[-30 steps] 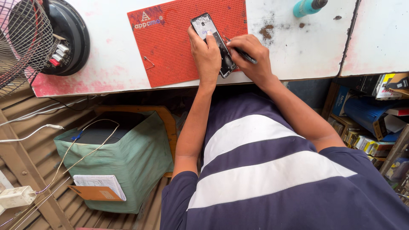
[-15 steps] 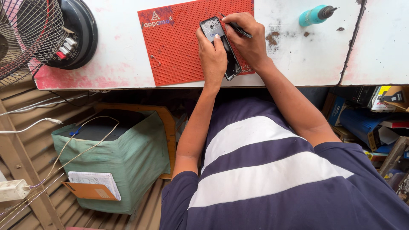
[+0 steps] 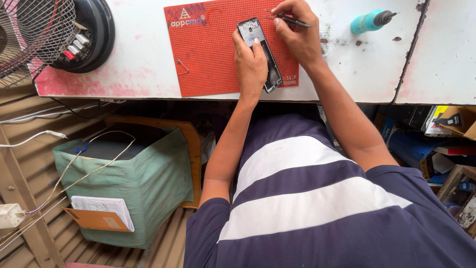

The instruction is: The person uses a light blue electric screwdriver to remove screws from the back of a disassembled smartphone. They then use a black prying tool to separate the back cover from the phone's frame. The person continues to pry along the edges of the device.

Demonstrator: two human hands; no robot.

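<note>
The opened phone (image 3: 260, 54) lies on the red mat (image 3: 208, 54) at the table's near edge, my left hand (image 3: 251, 64) pressing it flat. My right hand (image 3: 297, 32) pinches tweezers (image 3: 292, 21) beside its top; I judge I'm mid-disassembly, and the next pick needs a steady tip

bright, even daylight, sharply rendered
the white table (image 3: 134, 54) is lit almost to glare at the top of the frame; deep shadow is seen beneath it, and wide-angle bending at the edges.
</note>
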